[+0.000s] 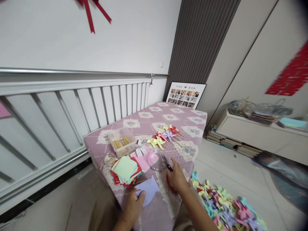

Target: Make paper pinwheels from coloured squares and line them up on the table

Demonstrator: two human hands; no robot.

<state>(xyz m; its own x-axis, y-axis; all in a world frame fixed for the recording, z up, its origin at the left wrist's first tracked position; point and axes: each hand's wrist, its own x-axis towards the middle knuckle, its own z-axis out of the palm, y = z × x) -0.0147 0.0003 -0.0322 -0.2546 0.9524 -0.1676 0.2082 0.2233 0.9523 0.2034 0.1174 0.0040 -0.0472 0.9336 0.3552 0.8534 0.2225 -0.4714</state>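
Note:
My left hand [134, 202] pinches a purple sheet of paper [149, 191] with pointed corners at the table's near edge. My right hand [177, 175] is closed around scissors [170, 185] with red and black handles, their blades pointing away over the tabletop. Just beyond my left hand lies a stack of coloured paper squares [125, 167], pale green on top and red beneath. A thin stick [142, 181] shows behind the purple sheet. Pink paper [141, 160] and a clear round plastic piece [157, 163] lie between the stack and the scissors.
A clear box of short yellow sticks [122, 142] stands at the table's left. Several finished paper pinwheels [166, 136] lie farther back on the floral tablecloth [176, 118]. Many more pinwheels [226, 205] fill the floor area at right. A white radiator [101, 104] runs along the left.

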